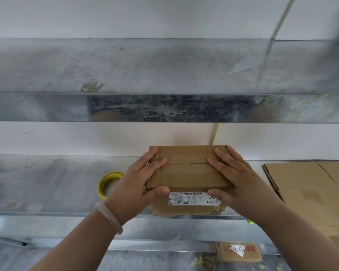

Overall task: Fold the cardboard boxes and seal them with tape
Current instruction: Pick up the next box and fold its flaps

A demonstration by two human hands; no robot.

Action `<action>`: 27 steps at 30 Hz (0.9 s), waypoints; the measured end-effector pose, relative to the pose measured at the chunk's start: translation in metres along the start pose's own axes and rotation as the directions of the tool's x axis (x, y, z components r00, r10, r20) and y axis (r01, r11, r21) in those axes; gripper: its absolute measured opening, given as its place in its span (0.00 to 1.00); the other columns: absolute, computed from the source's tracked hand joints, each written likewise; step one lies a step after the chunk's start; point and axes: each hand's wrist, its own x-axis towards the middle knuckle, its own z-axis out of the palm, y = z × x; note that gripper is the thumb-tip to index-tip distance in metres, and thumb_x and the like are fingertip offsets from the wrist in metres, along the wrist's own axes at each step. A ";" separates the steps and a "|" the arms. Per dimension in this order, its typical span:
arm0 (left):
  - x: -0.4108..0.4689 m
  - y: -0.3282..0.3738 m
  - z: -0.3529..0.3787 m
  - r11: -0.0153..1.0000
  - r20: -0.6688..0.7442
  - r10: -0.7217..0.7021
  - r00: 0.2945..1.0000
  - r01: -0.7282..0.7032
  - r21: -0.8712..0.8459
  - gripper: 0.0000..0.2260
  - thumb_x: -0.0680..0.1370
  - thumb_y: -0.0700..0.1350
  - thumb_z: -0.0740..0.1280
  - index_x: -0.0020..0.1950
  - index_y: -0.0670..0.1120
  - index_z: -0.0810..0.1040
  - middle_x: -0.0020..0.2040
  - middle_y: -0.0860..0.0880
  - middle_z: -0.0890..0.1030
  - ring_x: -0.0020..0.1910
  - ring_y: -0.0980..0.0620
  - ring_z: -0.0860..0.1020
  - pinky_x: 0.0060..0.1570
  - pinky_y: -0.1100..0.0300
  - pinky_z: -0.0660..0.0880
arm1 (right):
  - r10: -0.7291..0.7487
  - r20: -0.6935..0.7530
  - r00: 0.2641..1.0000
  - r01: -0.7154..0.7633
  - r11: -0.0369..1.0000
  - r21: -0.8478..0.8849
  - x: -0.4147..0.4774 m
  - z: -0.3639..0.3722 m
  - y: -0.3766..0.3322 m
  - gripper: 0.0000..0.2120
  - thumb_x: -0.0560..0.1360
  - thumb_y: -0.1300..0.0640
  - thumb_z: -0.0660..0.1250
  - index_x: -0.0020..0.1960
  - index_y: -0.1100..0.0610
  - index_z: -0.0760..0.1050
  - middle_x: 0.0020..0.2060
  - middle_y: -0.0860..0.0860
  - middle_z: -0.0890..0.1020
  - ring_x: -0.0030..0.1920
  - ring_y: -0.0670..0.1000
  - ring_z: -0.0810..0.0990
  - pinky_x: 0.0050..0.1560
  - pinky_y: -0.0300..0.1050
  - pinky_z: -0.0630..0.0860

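At the near edge of the metal bench (47,188), both hands clasp the cardboard box (186,173) standing on it. The left hand (143,184) and right hand (233,178) lay their fingers over the 2 closed top flaps, thumbs on the labelled front face. It looks light, but its thin, creased walls would dent, so the stiffer end corners suit a hold. Just left lies the yellow tape roll (108,182); flattened cartons (311,192) lie at right.

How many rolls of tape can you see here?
1: the tape roll lies on the metal bench just left of the cardboard box, partly behind the left hand. Others may be hidden.
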 end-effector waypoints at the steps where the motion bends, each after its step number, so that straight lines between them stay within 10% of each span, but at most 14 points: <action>1: -0.001 -0.001 -0.002 1.000 0.002 -0.002 1.000 0.002 0.014 0.32 0.71 0.69 0.62 0.72 0.59 0.66 0.77 0.63 0.53 0.75 0.62 0.54 0.69 0.62 0.60 | 0.002 -0.004 1.000 -0.002 1.000 0.008 0.000 0.001 -0.001 0.44 0.65 0.18 0.45 0.75 0.38 0.59 0.76 0.36 0.53 0.77 0.38 0.41 0.75 0.45 0.51; 27: 0.036 -0.003 0.010 0.999 0.012 0.038 0.999 -0.039 0.034 0.36 0.71 0.67 0.61 0.75 0.53 0.62 0.76 0.60 0.51 0.73 0.71 0.47 0.66 0.79 0.49 | 0.033 -0.104 0.994 -0.026 0.997 0.071 0.023 0.007 0.015 0.41 0.67 0.28 0.57 0.76 0.45 0.62 0.76 0.42 0.57 0.78 0.45 0.45 0.77 0.54 0.54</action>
